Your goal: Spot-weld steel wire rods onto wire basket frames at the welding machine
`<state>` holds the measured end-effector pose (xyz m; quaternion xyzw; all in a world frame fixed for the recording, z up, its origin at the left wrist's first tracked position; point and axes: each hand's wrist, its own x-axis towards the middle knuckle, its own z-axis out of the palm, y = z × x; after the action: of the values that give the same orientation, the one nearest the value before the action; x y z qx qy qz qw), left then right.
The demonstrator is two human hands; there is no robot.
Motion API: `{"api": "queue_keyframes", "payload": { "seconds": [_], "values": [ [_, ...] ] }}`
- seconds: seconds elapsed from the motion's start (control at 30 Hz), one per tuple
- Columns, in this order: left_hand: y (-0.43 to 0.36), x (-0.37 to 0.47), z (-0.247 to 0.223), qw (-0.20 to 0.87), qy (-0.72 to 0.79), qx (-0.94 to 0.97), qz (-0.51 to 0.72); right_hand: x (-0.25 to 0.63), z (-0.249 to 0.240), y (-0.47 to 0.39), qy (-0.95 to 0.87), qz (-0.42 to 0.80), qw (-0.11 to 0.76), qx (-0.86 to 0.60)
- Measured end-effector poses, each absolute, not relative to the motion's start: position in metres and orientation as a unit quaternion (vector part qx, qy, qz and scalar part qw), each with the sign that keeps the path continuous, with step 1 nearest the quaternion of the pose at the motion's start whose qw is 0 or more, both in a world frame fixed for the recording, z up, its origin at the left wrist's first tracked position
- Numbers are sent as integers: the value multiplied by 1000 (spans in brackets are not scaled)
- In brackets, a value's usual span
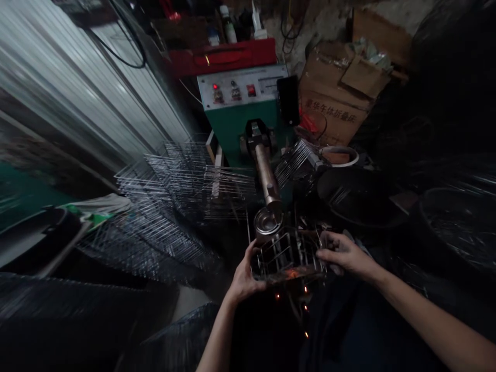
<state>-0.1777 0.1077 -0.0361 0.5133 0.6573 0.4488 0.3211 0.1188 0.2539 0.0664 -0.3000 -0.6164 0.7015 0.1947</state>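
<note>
A small wire rack (287, 253) is held level between my two hands, close to the round metal electrode (267, 221) of a green welding machine (240, 124). My left hand (245, 276) grips the rack's left end, thumb below and fingers at the side. At the right end, my right hand (341, 253) pinches the wires with thumb and fingers. The machine's metal arm (266, 173) reaches down just behind the rack. An orange glow shows at the rack's front edge, and several sparks fall beneath it.
Stacked wire racks (166, 206) fill the left side. Dark round tubs (356, 196) stand at the right. Behind are a cardboard box (333, 98), a black phone (288, 101) on the machine and a red tray (228, 56) on top of it.
</note>
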Motion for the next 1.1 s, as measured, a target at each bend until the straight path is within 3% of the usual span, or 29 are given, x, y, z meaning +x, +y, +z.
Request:
{"api": "queue_keyframes", "payload": {
  "seconds": [0.2, 0.43, 0.6, 0.83, 1.1],
  "values": [
    [131, -132, 3, 213, 711, 561, 366, 109, 70, 248, -685, 698, 97, -184],
    [142, -111, 22, 141, 719, 559, 388, 88, 57, 247, -953, 245, 118, -136],
    [142, -105, 31, 81, 751, 540, 371, 83, 41, 242, -983, 78, 121, -111],
    [140, -109, 35, 24, 772, 546, 326, 81, 32, 249, -976, 60, 192, -79],
    [138, -109, 41, 11, 769, 549, 326, 78, 34, 251, -976, 83, 182, -83]
  ]
}}
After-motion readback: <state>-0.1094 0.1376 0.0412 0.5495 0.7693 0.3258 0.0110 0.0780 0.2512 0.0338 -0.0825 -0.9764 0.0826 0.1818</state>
